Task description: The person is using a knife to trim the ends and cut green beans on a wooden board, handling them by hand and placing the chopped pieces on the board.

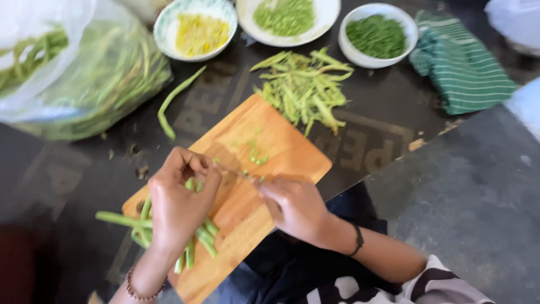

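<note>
Wooden rectangular cutting board (281, 152) on dark counter (394, 141). Left hand (180, 202) clenched over bundle of long green beans (197, 236) at board's near end. Right hand (295, 205) grasping thin knife (239, 173), blurred. Best: tuck fingertips back, keep ends aligned, slice short.

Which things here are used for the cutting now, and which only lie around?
In use: left hand holding the beans; right hand with the knife; cutting board.

Lying about: bag of beans, three bowls, loose bean, pile of pods, striped cloth.
</note>
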